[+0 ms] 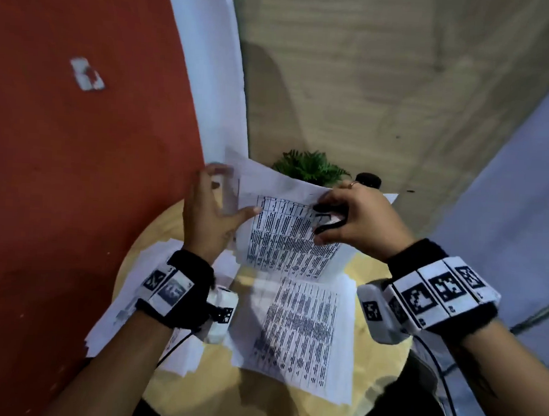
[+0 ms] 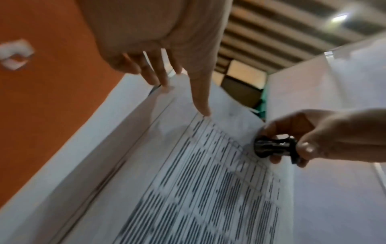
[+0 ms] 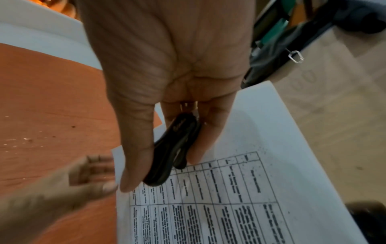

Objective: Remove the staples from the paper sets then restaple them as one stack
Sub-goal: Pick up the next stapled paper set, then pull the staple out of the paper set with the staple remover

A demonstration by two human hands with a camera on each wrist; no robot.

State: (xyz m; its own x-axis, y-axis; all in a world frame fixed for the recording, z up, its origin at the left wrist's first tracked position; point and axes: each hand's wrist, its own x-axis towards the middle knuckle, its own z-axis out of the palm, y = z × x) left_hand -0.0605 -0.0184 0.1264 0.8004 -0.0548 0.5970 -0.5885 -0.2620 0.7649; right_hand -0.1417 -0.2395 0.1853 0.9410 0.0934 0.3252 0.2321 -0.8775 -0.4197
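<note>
Above the round desk, raised paper set held tilted, far edge up. Left hand spread, fingertips just touching the left edge, barely supporting. Right hand pinching the black staple remover against the top right corner. Risk from here: sheet tearing if pulled hard with so little bracing, or pages slipping down onto the loose sheets lying near, mixing sets.

Raised printed sheet between left hand and right hand, second sheet flat on table below, plant behind, loose sheets left.
</note>
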